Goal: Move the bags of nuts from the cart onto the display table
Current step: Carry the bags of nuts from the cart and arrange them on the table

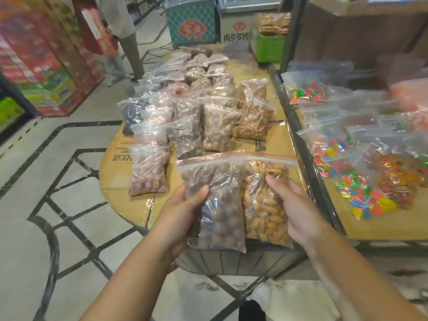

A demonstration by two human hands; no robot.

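Note:
My left hand [183,212] grips a clear zip bag of dark brown nuts [217,218], held upright over the near edge of the cardboard-covered display table [120,181]. Beside it, my right hand [294,205] holds a clear zip bag of golden-orange nuts [261,214], the two bags touching. Rows of several more clear nut bags [196,112] lie on the table beyond, running away from me. A bag of reddish nuts [148,170] lies alone at the near left.
To the right stands a second surface [361,225] with bags of colourful candy [361,198], behind a dark metal rail [308,154]. A person's legs [129,49] stand at the table's far left. Stacked red boxes [39,54] line the left aisle. A green crate [269,48] sits at the back.

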